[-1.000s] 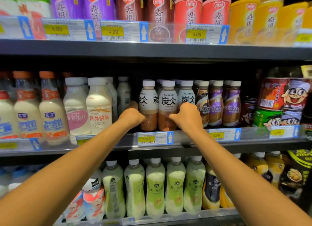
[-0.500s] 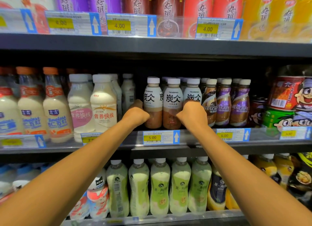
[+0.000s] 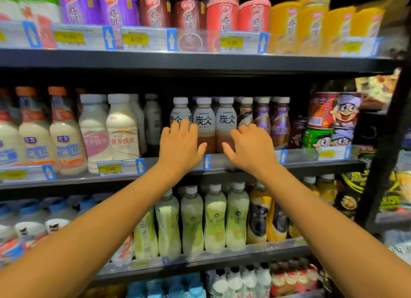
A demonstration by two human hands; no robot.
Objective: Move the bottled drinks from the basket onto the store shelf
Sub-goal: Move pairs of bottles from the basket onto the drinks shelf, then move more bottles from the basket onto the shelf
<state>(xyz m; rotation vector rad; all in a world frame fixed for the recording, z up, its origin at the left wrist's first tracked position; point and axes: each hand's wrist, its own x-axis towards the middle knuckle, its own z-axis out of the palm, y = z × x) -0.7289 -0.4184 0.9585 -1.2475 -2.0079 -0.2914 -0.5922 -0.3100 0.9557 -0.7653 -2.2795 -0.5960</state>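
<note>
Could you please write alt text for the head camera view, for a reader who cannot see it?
Both hands, left hand and right hand, rest open against the white-capped coffee bottles on the middle shelf. Other drinks fill the shelves around them.

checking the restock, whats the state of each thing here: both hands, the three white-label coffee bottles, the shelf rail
left hand: open, fingers spread, on the left coffee bottle
right hand: open, in front of the right coffee bottle, contact unclear
middle coffee bottle: upright, capped, untouched
left and right coffee bottles: upright, capped
shelf rail: price tags in place
</note>
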